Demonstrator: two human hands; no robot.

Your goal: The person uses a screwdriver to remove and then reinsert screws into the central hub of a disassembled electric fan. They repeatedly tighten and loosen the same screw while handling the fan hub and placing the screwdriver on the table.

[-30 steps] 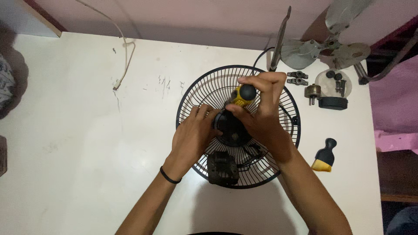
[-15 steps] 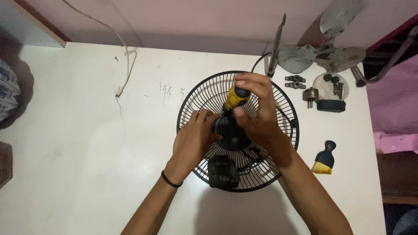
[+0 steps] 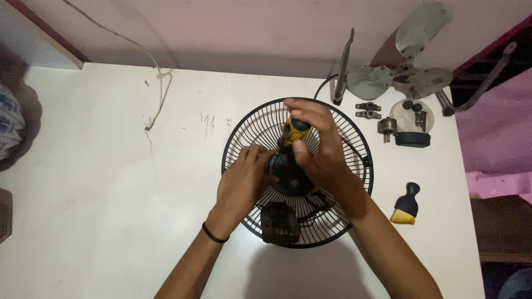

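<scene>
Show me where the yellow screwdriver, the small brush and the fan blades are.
yellow screwdriver (image 3: 295, 130), head view, on its yellow-black handle.
small brush (image 3: 407, 204), head view, on its black handle.
fan blades (image 3: 407, 71), head view, on the central hub.

Screwdriver (image 3: 295, 130) more upright (slightly)

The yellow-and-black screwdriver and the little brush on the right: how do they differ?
The screwdriver stands upright over the fan guard, gripped by the right hand; the brush lies untouched on the table. The brush is flat with bristles; the screwdriver's handle is rounded. Both are black and yellow.
</scene>
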